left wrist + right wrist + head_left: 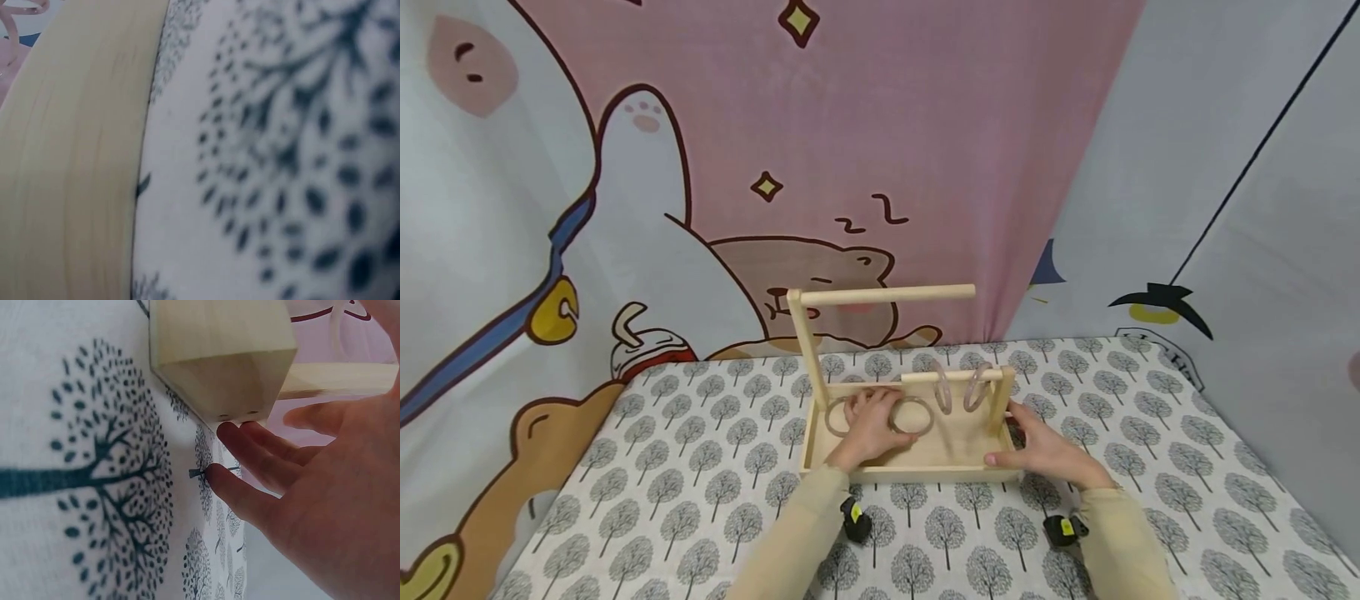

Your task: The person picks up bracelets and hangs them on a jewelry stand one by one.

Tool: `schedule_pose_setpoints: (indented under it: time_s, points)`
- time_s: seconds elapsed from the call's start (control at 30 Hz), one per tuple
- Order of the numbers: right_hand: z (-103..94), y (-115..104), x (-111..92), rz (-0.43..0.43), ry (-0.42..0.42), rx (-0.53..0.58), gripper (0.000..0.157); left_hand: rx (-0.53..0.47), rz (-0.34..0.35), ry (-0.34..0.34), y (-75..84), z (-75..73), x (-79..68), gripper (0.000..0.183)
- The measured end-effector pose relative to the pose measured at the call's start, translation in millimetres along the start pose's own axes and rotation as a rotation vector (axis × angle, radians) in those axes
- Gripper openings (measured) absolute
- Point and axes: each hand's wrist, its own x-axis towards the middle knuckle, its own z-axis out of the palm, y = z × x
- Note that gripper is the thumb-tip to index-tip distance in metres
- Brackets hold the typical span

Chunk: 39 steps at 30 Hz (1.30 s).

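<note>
A shallow wooden tray (925, 475) stands on the table, with a tall post-and-rod (887, 294) at its left end and a short post and rod (917, 377) at its right. My left hand (874, 427) reaches into it, fingers spread between a flat ring (829, 419) and a second flat ring (932, 414). Two more rings, a left one (946, 400) and a right one (970, 398), hang on the short rod. My right hand (1048, 452) holds the tray's right end, thumb over the rim and fingertips (226, 432) against the outer face. The left wrist view hides the left hand.
A cloth printed with trees (947, 533) covers the table. Behind it hangs a curtain (925, 167) with cartoon animals. The tall rod juts out above the tray, with its right end free.
</note>
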Motion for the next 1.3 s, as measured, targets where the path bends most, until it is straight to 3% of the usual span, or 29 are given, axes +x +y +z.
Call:
schedule_pose_setpoints:
  time_s: [0.27, 0.43, 0.83, 0.97, 1.3]
  points:
    - [0.8, 2.7, -1.2, -0.007, 0.007, -0.003, 0.108, -0.024, 0.009, -0.015, -10.1, -7.3, -3.8, 0.078]
    - [1.5, 5.2, -0.8, -0.005, 0.009, -0.018, 0.107, -0.084, 0.002, 0.011, -17.9, -14.6, -9.7, 0.077]
    - [2.0, 5.5, -2.4, 0.052, 0.003, -0.055, 0.109, -0.453, 0.053, 0.067, -18.5, -29.7, -22.9, 0.068]
    - [2.1, 7.2, -2.5, 0.057, -0.001, -0.063, 0.11, -0.516, 0.058, 0.071, -20.2, -34.6, -25.7, 0.068]
    - [1.5, 6.6, -1.8, 0.064, -0.021, -0.061, 0.108, -0.488, 0.094, 0.165, -15.0, -56.3, -27.8, 0.071]
